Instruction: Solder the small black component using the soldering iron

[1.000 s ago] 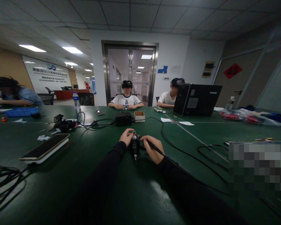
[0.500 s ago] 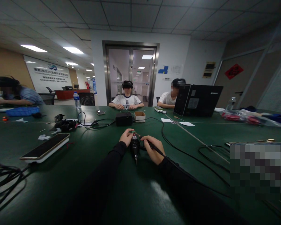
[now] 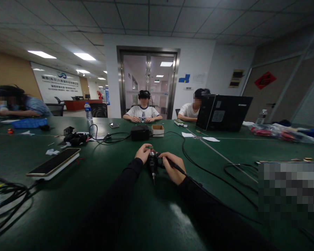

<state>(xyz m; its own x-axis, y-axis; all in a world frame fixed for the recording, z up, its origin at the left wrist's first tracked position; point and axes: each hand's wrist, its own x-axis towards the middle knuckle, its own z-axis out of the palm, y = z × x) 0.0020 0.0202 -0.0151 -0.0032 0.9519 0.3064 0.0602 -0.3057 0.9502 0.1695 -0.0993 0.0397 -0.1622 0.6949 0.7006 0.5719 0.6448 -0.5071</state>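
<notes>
At the middle of the green table [image 3: 99, 209] I hold a small dark device [image 3: 152, 163] with a thin metal pin pointing toward me. My left hand [image 3: 143, 153] is closed on its left side near the top. My right hand [image 3: 173, 168] is closed on a thin black tool [image 3: 176, 166] whose tip meets the device's right side. A black cable runs off from the tool to the right. Both my arms are in black sleeves.
A phone on a white base [image 3: 53, 163] lies left; tangled cables [image 3: 7, 198] at the near left. A black box [image 3: 140, 132] and small carton [image 3: 157, 130] sit beyond my hands. An open laptop [image 3: 223, 112] stands right. Three other people sit at the table's far and left sides.
The view has shifted slightly, so everything sits a little further right. My hands keep the same hold on the device and tool.
</notes>
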